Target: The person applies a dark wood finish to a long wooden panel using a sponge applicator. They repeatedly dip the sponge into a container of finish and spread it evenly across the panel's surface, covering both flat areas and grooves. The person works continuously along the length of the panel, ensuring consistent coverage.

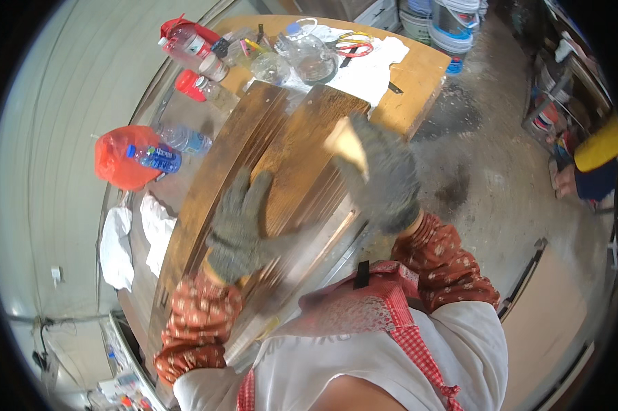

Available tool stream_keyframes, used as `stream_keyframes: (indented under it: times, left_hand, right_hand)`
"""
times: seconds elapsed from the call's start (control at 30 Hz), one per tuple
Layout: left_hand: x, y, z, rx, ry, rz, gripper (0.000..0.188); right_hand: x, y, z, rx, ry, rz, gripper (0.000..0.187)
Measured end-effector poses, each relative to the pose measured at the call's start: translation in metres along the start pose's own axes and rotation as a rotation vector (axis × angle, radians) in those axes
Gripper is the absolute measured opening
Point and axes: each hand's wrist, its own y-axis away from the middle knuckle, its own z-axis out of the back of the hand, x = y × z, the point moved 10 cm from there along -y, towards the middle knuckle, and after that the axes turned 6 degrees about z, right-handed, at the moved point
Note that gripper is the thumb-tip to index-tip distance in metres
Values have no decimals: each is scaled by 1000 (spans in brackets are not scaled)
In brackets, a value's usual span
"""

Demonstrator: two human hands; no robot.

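Two long brown wooden pieces with grooved edges lie side by side in front of me: a wider board [312, 133] and a narrower one [216, 168] to its left. My left hand [240, 226], in a dark grey knitted glove, rests on the wood with its fingers stretched out and the thumb apart. Over the right edge of the wider board, my right hand [389, 175], gloved alike and blurred by motion, is closed on a pale yellow pad [350, 145]. Whether the pad is sandpaper, sponge or folded cloth I cannot tell.
At the table's far end, a large clear jug [312, 58] and red-handled scissors [355, 49] sit on white paper [364, 79]. Bottles, including a blue-labelled one [159, 159], and a red plastic bag [120, 161] stand left. Buckets [451, 38] stand beyond; another person's yellow garment [599, 145] shows right.
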Motion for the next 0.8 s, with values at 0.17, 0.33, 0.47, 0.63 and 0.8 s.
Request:
stream_keyframes:
  times: [0.17,0.33,0.47,0.63,0.8]
  left_hand:
    - [38,72,2,12,2,-45,104]
    - [58,111,1,-25,8,-37,101]
    - [54,107,6,-69,23,-43,98]
    - [62,111,3,-130,39,-48,97]
    - [67,112,4,-86,96,56,96]
  right_hand:
    - [106,48,-14,-70,116,344,46]
    - [61,23,-6,-109,112,195,52]
    - [-27,-17,44,-315,284,119,55]
    - [-28,-24,37,-249,196,91,58]
    - [60,41,-26,-34,104,183,58]
